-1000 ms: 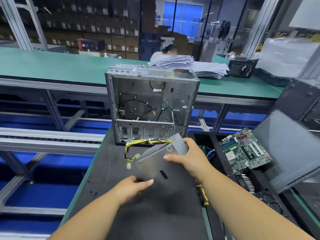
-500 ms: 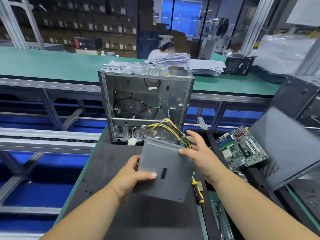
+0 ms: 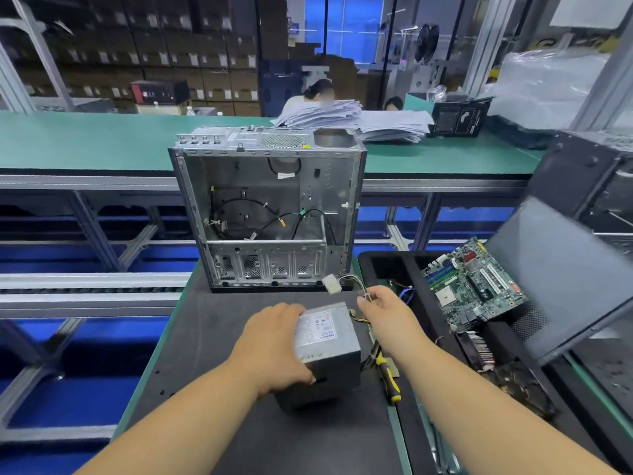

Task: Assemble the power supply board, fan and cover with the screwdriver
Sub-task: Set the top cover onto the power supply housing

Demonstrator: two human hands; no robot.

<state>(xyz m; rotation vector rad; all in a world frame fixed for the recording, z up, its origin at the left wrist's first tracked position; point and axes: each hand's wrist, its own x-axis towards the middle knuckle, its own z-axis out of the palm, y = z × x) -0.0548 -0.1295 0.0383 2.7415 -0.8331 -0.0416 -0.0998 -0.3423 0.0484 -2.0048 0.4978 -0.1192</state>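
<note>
Your left hand [image 3: 274,347] grips the grey power supply box [image 3: 325,351], fingers curled over its left side and thumb on the near face, so the box sits on the dark mat [image 3: 219,337] just below the middle of the view with its label facing up. Your right hand [image 3: 387,313], at about 1 o'clock from the box, pinches the yellow and black cable bundle [image 3: 356,286] that comes out of the box's far right corner; a white plug [image 3: 331,284] hangs at the bundle's end. The open metal computer case [image 3: 267,214] stands upright at 12 o'clock from the box, near it but apart. The screwdriver [image 3: 388,378], yellow and black, lies on the mat just beside the box at 3 o'clock. At 2 o'clock a green circuit board [image 3: 472,282] leans in a black tray [image 3: 383,262].
</note>
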